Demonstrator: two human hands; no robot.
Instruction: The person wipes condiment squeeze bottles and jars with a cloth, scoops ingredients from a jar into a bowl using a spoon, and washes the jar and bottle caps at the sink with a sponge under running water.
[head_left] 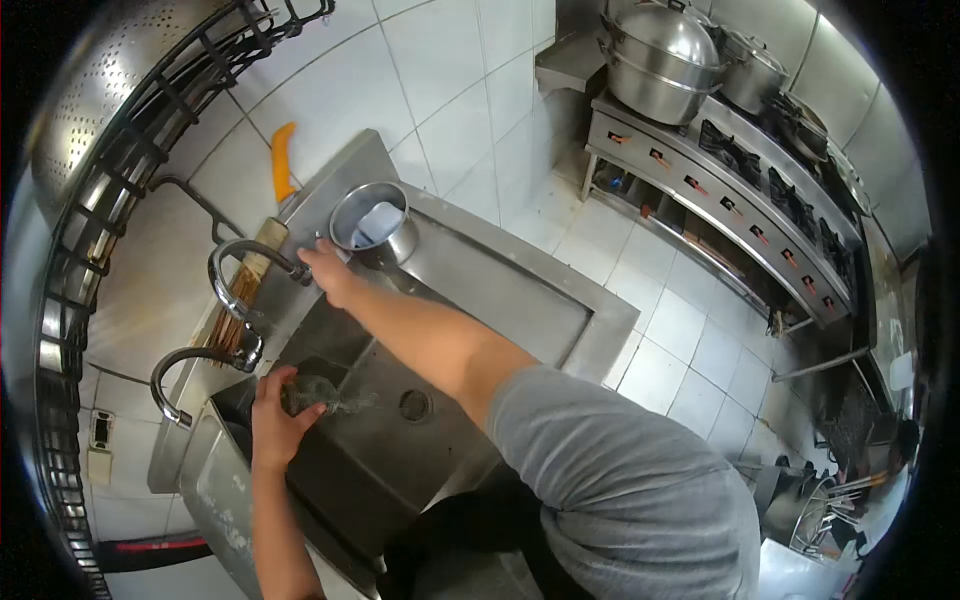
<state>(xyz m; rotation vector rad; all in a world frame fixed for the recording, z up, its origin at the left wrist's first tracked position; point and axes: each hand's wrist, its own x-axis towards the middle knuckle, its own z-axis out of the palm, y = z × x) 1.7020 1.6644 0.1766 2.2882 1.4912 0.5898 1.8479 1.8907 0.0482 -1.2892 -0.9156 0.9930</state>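
Note:
Over the sink [385, 455], my left hand [277, 422] is wrapped round a clear drinking glass [312, 394], which lies tilted on its side in the grip. My right arm stretches across the basin. At its end, my right hand [328, 272] is beside the spout of the upper curved tap [222, 268] and close to a round steel pot [392, 240]. Its fingers are partly hidden, so whether they touch the tap or the pot is unclear. Inside the pot sits a pale bluish-white item [378, 222]. A second curved tap [170, 375] stands near my left hand.
A steel drainboard [500, 285] adjoins the basin. Behind the taps lie a bristle brush [232, 318] and an orange-handled tool [282, 165]. A black wire rack [120, 140] hangs at left. Across the tiled floor, a stove [720, 205] carries large pots [660, 75].

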